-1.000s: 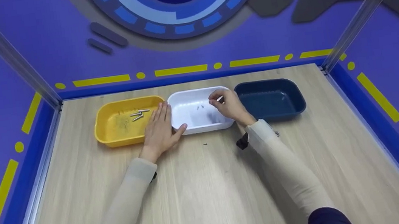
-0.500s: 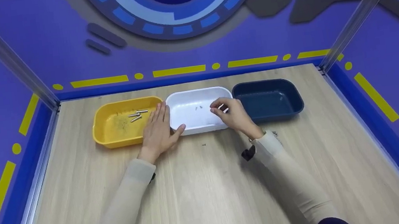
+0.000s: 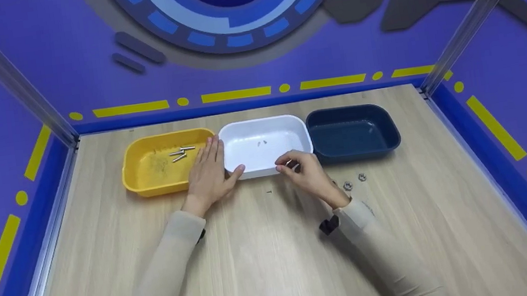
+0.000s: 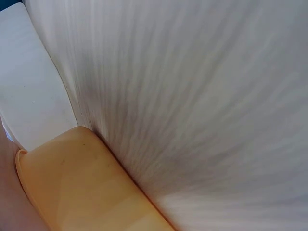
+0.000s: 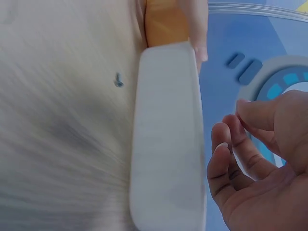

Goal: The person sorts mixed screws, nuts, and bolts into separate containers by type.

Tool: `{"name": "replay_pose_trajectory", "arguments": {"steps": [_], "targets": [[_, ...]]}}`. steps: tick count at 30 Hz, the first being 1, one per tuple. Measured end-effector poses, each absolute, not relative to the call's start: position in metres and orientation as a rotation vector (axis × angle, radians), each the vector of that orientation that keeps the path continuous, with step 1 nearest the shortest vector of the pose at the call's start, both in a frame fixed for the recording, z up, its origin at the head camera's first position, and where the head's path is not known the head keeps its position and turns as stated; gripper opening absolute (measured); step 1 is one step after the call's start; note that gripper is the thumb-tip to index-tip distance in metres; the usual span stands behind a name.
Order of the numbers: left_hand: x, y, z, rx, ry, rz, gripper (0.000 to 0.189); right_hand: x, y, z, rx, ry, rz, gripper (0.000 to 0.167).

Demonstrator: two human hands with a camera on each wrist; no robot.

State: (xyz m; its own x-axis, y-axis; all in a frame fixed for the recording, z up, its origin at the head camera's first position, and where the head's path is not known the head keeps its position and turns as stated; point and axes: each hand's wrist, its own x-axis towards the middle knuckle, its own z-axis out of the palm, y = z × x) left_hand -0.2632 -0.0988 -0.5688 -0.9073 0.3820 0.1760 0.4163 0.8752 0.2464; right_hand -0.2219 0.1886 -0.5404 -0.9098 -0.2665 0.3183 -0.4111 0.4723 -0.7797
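Lying alone, tiny T-shaped screw (image 3: 269, 192), seemingly dark

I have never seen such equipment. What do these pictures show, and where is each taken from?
There is no machine: a person works with two bare hands. The head picture is from a camera worn on the head; the other two are from cameras on the wrists. On the table are a yellow tray with silver metal pieces, a white tray with tiny pieces, and a dark blue tray. A tiny screw and nuts lie in front. The left hand lies, fingers straight, across the neighbouring edges of the yellow and white trays. The right hand is by the white tray's front edge, fingers bent; whether it holds something tiny, I cannot tell.
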Motion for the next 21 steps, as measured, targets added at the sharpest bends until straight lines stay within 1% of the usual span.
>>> {"name": "replay_pose_trajectory", "arguments": {"steps": [8, 14, 21], "targets": [[-0.263, -0.098, -0.568, -0.619, -2.937, -0.441, 0.101, -0.212, 0.187, -0.560, 0.590, -2.601, 1.415, 0.008], [-0.263, -0.098, -0.569, -0.617, -2.938, -0.430, 0.101, -0.207, 0.184, -0.570, 0.632, -2.640, 1.450, 0.012], [-0.264, -0.098, -0.569, -0.612, -2.931, -0.439, 0.100, -0.207, 0.178, -0.578, 0.660, -2.701, 1.401, 0.011]]}}
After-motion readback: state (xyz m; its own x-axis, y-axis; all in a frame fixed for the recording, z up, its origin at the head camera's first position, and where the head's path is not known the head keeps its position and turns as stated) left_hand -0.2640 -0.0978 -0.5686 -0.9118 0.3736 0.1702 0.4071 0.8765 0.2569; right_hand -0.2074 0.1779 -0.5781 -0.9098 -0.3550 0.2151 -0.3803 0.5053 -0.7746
